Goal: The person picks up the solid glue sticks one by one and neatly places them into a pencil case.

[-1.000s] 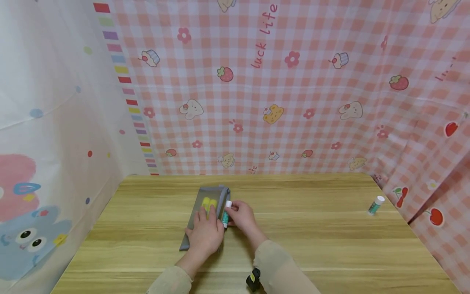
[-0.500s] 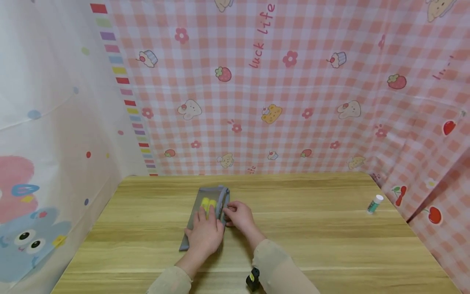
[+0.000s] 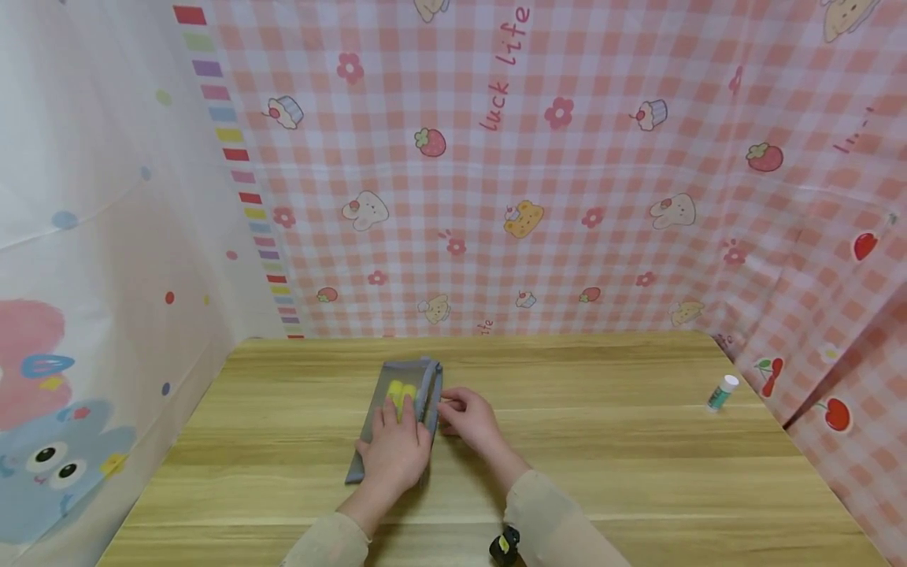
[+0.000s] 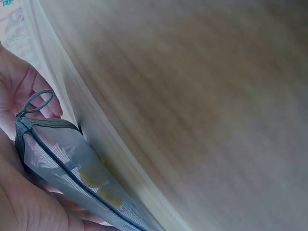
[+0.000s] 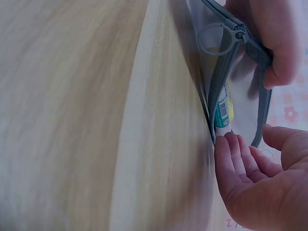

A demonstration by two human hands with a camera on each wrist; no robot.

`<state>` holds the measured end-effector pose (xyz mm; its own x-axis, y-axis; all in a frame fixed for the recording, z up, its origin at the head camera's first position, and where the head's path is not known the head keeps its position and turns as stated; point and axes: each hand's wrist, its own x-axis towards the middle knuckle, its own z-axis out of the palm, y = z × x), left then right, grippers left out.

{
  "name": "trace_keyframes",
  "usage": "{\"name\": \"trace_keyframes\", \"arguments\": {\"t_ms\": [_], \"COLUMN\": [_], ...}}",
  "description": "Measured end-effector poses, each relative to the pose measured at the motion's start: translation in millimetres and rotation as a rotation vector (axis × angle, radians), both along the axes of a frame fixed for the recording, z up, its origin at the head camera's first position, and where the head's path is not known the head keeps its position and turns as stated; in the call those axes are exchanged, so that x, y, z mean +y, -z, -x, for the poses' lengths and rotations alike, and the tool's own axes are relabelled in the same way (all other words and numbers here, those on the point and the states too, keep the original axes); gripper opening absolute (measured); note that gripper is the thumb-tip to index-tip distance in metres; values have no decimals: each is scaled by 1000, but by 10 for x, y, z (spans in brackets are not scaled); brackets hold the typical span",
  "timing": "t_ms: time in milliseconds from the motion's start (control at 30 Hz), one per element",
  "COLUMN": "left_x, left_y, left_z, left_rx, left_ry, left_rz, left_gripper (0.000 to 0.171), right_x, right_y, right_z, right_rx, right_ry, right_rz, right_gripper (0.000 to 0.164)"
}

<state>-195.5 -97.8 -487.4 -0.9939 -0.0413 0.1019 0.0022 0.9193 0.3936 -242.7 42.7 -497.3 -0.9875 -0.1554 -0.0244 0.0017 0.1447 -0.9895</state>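
A grey mesh zip pouch (image 3: pixel 378 394) lies on the table with two yellow cylinders (image 3: pixel 395 389) inside. My left hand (image 3: pixel 397 449) rests on top of it, fingers extended. At the pouch's right side, my right hand (image 3: pixel 471 417) is by the zip opening. The right wrist view looks into the gaping mouth, where a green-and-white glue stick (image 5: pixel 222 113) lies inside. The fingertips of my right hand (image 5: pixel 269 178) are at the stick's near end, and its thumb stands apart near the rim. A zip pull ring (image 5: pixel 201 41) hangs at the pouch's corner.
Another green glue stick with a white cap (image 3: pixel 723 394) stands near the right end of the wooden table (image 3: pixel 602 441). A small black device (image 3: pixel 505 546) is beside my right sleeve. Patterned cloths (image 3: pixel 468 197) hang behind the table and at both sides.
The glue stick that my right hand held has gone into the pouch. My right hand has since drawn slightly to the right. My left hand stays on the pouch.
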Motion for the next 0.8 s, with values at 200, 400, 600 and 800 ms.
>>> {"name": "trace_keyframes", "arguments": {"t_ms": [200, 400, 600, 800], "left_x": [-3, 6, 9, 1], "left_y": [0, 6, 9, 12], "left_z": [-4, 1, 2, -5], "left_rx": [0, -16, -11, 3], "left_ry": [3, 2, 3, 7], "left_rz": [0, 0, -1, -18], "left_gripper": [57, 58, 58, 57], "right_x": [130, 291, 457, 606], "right_y": [-4, -5, -33, -61], "right_z": [-29, -29, -27, -46], "right_rx": [43, 66, 47, 42], "right_ry": [-9, 32, 82, 112], "right_rz": [-34, -72, -53, -20], "right_gripper": [35, 35, 34, 34]}}
